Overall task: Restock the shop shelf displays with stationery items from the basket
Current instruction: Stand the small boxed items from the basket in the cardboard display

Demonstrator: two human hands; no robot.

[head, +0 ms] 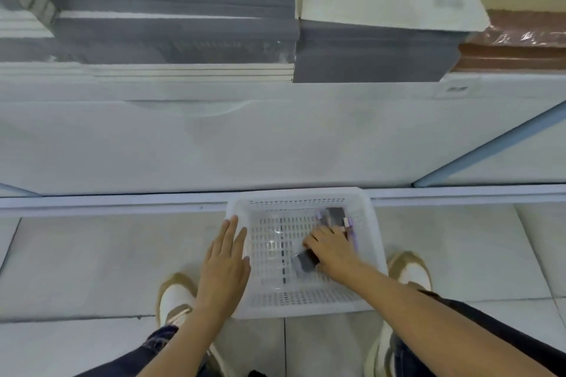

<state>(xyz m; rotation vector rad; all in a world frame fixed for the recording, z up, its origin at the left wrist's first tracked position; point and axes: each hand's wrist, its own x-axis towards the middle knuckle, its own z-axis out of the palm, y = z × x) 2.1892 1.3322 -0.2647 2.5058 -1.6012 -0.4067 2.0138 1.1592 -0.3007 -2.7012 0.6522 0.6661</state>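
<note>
Reaching into the white slotted basket (pixel 294 193), the right hand (pixel 332 249) covers small grey-and-lilac stationery packs (pixel 335 215) by the basket's right wall; its fingers bend down, though whether they grip cannot be told. One grey pack (pixel 304 265) pokes out beneath the palm. The left hand (pixel 225 257) rests flat, fingers straight, on the basket's left rim.

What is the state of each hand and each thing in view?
basket, upright on the floor, nearly empty
left hand, open, fingers straight at the basket's left rim
right hand, inside the basket over a grey packet; grip unclear
grey packet, lying in the basket
grey stacks, piled on the shelf
</note>
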